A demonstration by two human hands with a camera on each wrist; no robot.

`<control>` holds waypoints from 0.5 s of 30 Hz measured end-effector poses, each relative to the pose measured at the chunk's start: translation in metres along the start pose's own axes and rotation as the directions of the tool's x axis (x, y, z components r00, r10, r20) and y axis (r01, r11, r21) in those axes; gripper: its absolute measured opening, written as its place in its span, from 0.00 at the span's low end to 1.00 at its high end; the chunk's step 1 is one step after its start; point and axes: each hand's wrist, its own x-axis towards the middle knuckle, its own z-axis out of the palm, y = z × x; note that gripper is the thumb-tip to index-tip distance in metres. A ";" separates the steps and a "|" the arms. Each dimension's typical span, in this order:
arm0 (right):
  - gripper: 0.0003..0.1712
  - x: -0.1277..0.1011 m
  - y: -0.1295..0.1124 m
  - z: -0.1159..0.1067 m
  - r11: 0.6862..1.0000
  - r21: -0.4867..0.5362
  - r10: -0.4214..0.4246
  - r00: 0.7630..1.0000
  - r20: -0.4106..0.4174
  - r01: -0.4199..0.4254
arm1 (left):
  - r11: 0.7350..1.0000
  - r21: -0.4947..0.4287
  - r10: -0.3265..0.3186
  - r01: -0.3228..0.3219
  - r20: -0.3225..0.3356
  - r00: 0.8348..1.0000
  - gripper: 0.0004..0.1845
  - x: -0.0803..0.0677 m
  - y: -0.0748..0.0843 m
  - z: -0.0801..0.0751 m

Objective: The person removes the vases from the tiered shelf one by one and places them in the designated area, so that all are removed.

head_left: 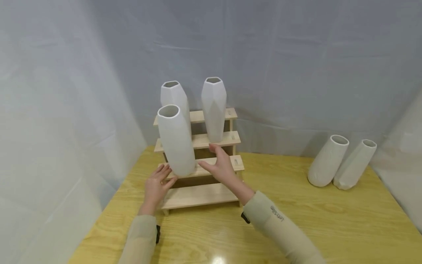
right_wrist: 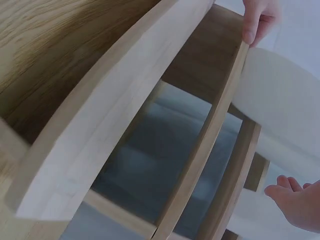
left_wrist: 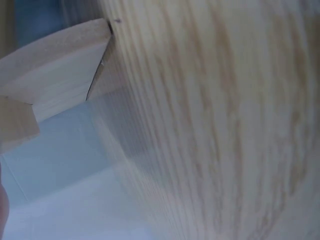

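Observation:
A white ceramic vase with a wavy rim (head_left: pixel 176 146) stands on the second shelf from the bottom of a wooden tiered stand (head_left: pixel 201 195), towards its left end. My left hand (head_left: pixel 156 187) is at that end of the shelf, its fingers extended and its thumb close to the vase's base. In the right wrist view, the left hand (right_wrist: pixel 260 22) touches the shelf edge beside the vase (right_wrist: pixel 280 100). My right hand (head_left: pixel 222 167) is held over the same shelf, right of the vase, thumb and fingers spread with nothing between them.
Two faceted white vases stand higher up the stand, one at the left (head_left: pixel 173 96) behind the wavy one, one at the right (head_left: pixel 214 110). On the table's right side are two more white vases, a rounder one (head_left: pixel 326 163) and a slimmer one (head_left: pixel 354 167). Pale curtains (head_left: pixel 296 73) hang behind.

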 end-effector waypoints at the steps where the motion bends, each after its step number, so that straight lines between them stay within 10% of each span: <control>1: 0.37 0.001 -0.002 0.003 1.000 -0.002 -0.005 1.000 0.007 0.005 | 1.000 0.003 0.004 -0.004 -0.002 1.000 0.23 0.000 0.000 0.000; 15: 0.44 0.020 -0.022 0.031 0.997 0.062 0.035 0.997 0.073 -0.040 | 0.999 0.023 0.048 -0.047 -0.031 0.998 0.23 0.001 0.001 -0.001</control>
